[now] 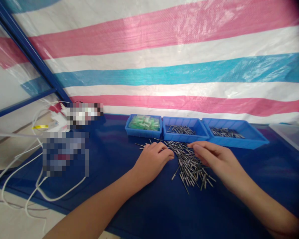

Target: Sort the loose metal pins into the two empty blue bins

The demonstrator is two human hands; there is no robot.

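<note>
A loose heap of thin metal pins (pixel 190 166) lies on the dark blue table cover (pixel 144 205) in front of me. My left hand (pixel 153 159) rests at the heap's left edge, its fingers curled down onto the pins. My right hand (pixel 214 157) lies over the heap's right side with its fingers stretched out toward the left and held together. Whether either hand has a pin between its fingers is hidden.
Three blue trays stand in a row behind the heap: one with green parts (pixel 144 123), two with metal pins (pixel 181 130) (pixel 235 134). A clear container (pixel 292 136) is at far right. White cables (pixel 40 179) trail at left. A striped tarp (pixel 164 66) hangs behind.
</note>
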